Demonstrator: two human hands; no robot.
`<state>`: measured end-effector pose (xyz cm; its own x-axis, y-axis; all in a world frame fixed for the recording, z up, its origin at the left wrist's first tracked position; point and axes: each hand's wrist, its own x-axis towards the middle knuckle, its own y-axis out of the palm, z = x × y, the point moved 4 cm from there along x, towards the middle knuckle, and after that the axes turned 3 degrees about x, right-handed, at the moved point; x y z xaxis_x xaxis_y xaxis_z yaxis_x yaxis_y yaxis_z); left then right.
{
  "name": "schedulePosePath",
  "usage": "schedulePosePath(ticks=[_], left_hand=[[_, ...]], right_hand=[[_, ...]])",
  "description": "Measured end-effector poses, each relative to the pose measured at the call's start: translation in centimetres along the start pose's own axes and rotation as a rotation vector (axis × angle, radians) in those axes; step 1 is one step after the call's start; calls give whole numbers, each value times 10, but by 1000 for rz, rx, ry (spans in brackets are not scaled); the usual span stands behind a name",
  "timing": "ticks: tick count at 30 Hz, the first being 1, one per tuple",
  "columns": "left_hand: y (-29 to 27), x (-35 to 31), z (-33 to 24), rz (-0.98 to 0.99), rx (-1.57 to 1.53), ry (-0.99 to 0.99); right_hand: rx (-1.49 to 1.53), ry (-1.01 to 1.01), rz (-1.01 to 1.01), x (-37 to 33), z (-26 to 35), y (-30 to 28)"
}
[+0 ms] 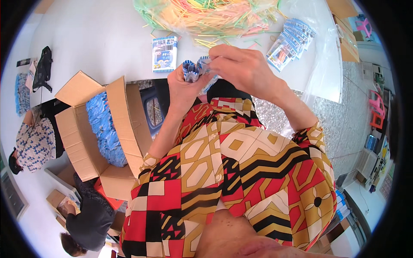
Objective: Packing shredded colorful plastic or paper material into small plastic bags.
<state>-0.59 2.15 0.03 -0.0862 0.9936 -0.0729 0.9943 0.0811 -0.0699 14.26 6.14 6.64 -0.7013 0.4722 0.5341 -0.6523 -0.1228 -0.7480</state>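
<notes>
Near the table's front edge my left hand (181, 89) is closed around a blue-and-white striped plastic packet (190, 72), whose rolled end points up. My right hand (247, 66) is beside it, thumb and fingers pinched on the packet's other edge. Part of the packet is hidden behind the fingers. Flat on the table, left of my hands, lies one blue-and-white packet (164, 54). A fanned stack of similar packets (289, 45) rests on the right. Beyond my hands, a big heap of thin coloured sticks (215, 17) sits in clear plastic.
Left of me stands an open cardboard box (77, 142) full of blue packets (105, 129). A blue stool (153, 109) is beside it. Two other people work at the left, one in patterned clothing (36, 142), one in dark clothing (90, 219). Clear plastic sheeting (322, 56) hangs at the table's right edge.
</notes>
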Motion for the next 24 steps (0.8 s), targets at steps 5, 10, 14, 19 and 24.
schedulePosePath(ticks=[5, 10, 14, 19, 24], left_hand=[[-10, 9, 3, -55, -74, 47], [-51, 19, -6, -203, -300, 130], [-53, 18, -11, -218, -298, 136], [-45, 14, -4, -182, -300, 96], [-43, 13, -9, -191, -296, 95]], right_hand=[[388, 151, -122, 6, -33, -7], [208, 635, 93, -24, -85, -12], [-24, 365, 236, -60, -87, 10], [26, 333, 345, -71, -81, 29], [93, 285, 251, -67, -95, 57]])
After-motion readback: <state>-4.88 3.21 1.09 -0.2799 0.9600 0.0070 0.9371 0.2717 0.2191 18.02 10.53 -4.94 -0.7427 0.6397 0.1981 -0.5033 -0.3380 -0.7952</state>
